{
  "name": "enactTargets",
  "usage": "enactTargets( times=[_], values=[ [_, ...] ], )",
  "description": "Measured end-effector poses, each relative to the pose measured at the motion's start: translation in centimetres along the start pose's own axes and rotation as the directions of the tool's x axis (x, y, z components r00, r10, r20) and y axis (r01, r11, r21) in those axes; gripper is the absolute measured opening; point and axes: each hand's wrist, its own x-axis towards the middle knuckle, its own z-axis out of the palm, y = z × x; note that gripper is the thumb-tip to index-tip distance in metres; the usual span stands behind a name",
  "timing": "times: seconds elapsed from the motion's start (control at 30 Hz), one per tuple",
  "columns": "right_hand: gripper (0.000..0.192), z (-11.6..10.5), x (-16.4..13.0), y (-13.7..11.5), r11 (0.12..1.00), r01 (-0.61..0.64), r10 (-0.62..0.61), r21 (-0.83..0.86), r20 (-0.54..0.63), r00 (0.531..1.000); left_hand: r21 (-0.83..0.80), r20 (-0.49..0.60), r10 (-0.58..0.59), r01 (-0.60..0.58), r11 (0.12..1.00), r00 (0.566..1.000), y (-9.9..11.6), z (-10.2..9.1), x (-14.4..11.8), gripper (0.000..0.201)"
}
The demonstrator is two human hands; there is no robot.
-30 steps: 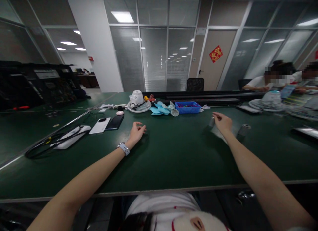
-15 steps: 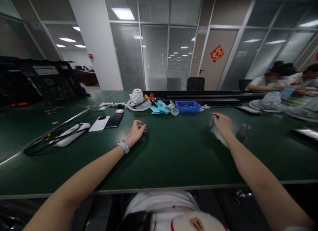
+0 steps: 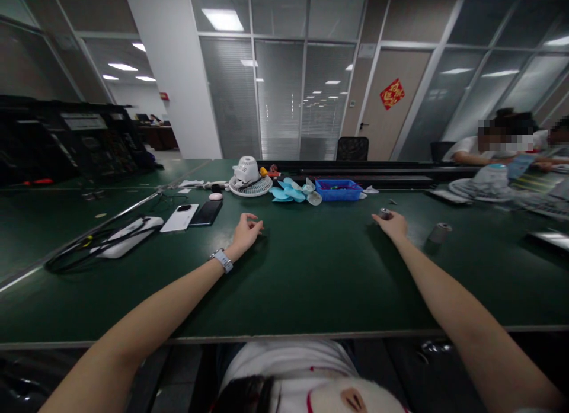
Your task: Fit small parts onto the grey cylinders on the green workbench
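Observation:
My left hand (image 3: 245, 231) rests on the dark green table (image 3: 311, 271) with its fingers loosely curled and nothing in it; a watch sits on that wrist. My right hand (image 3: 391, 223) lies further right, its fingers closed around a small grey cylindrical part (image 3: 384, 213) standing on the table. A second grey cylinder (image 3: 439, 231) stands to the right of that hand, apart from it.
At the back of the table are a white fan body with its grille (image 3: 249, 179), light blue fan blades (image 3: 291, 193) and a blue tray (image 3: 338, 189). Two phones (image 3: 193, 215) and a white device with black cables (image 3: 124, 235) lie left. Other people sit at the far right (image 3: 498, 143).
My right hand has lowered towards the table, with the small grey cylinder still at its fingertips. My left hand has stayed in place.

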Motion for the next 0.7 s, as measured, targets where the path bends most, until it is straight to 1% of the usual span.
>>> enactTargets(
  times=[0.1,0.17,0.27,0.3,0.33,0.4,0.43,0.47,0.5,0.53,0.6,0.63,0.7],
  values=[
    [0.039,-0.3,0.0,-0.3,1.0,-0.019,0.019,-0.004,0.008,1.0,0.007,-0.004,0.013,-0.013,1.0,1.0,0.0,0.0,0.0,0.028],
    [0.036,-0.8,-0.2,-0.7,0.998,-0.065,0.065,-0.02,0.024,0.998,0.011,-0.006,0.016,-0.015,1.0,1.0,-0.1,0.0,0.1,0.029],
    [0.035,-1.5,-0.9,-2.6,0.991,-0.126,0.127,-0.035,0.033,0.991,-0.009,-0.005,0.011,-0.011,1.0,1.0,-0.4,0.0,0.2,0.03],
    [0.036,-1.6,-1.5,-3.7,0.994,-0.113,0.113,-0.011,0.03,0.993,-0.018,-0.002,0.021,-0.021,1.0,1.0,-0.4,0.1,0.1,0.031],
    [0.037,-1.6,-2.4,-5.1,0.996,-0.076,0.074,0.044,0.041,0.996,-0.022,0.003,0.042,-0.042,0.999,0.999,-0.4,0.2,0.0,0.032],
    [0.04,-1.2,-5.3,-8.6,0.969,0.046,-0.078,0.242,0.123,0.989,-0.009,0.027,0.12,-0.12,0.993,0.992,0.2,0.4,-0.5,0.034],
    [0.043,-0.9,-7.2,-10.5,0.917,0.091,-0.187,0.388,0.217,0.958,0.019,0.036,0.168,-0.169,0.985,0.985,0.6,0.6,-1.0,0.035],
    [0.045,-0.5,-9.4,-12.4,0.847,0.104,-0.303,0.521,0.313,0.9,0.045,0.055,0.211,-0.214,0.976,0.976,1.3,0.8,-1.6,0.034],
    [0.047,-0.2,-11.7,-14.2,0.788,0.095,-0.399,0.608,0.387,0.831,0.061,0.092,0.248,-0.254,0.965,0.964,2.0,1.0,-2.2,0.033],
    [0.047,0.1,-13.9,-15.8,0.749,0.08,-0.465,0.657,0.437,0.77,0.067,0.123,0.284,-0.293,0.954,0.951,2.9,1.2,-3.0,0.033],
    [0.046,0.4,-17.8,-18.0,0.703,0.044,-0.543,0.71,0.495,0.678,0.056,0.178,0.344,-0.358,0.932,0.922,4.5,1.6,-4.5,0.032],
    [0.044,0.3,-19.3,-18.7,0.689,0.03,-0.568,0.725,0.513,0.644,0.05,0.217,0.361,-0.379,0.924,0.907,5.3,1.8,-5.2,0.032],
    [0.04,0.0,-20.9,-19.3,0.668,0.026,-0.608,0.744,0.525,0.595,0.032,0.289,0.381,-0.406,0.913,0.878,6.3,2.0,-6.3,0.029]
  ],
)
